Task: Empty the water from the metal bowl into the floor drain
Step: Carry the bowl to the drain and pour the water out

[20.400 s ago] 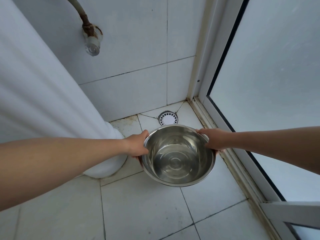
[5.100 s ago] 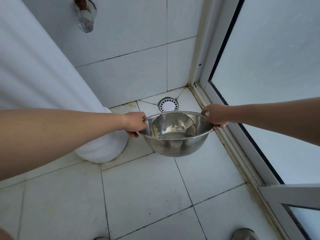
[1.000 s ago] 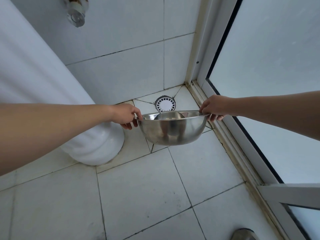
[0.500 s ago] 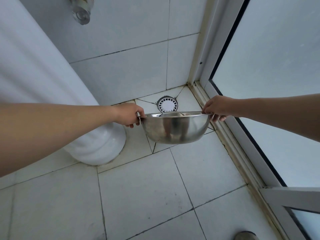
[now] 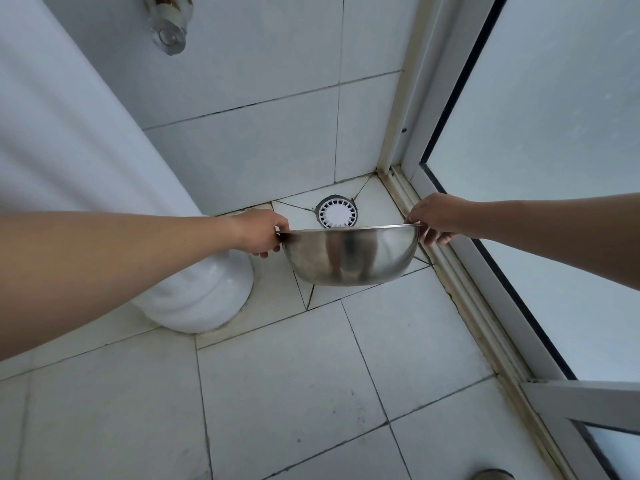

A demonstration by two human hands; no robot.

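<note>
Metal bowl (image 5: 349, 258) is held up by both hands, the left hand (image 5: 261, 233) gripping its left rim and the right hand (image 5: 438, 216) gripping its right rim. Only its shiny outside shows. It hangs above the tiled floor (image 5: 294, 393), just in front of the round white floor drain (image 5: 336, 213) in the corner.

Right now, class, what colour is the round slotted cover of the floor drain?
White, ringed by a dark grey rim; the round slotted floor drain cover shows best in the head view.

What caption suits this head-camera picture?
Left hand and right hand grip a shiny round metal bowl near the white slotted floor drain.
</note>
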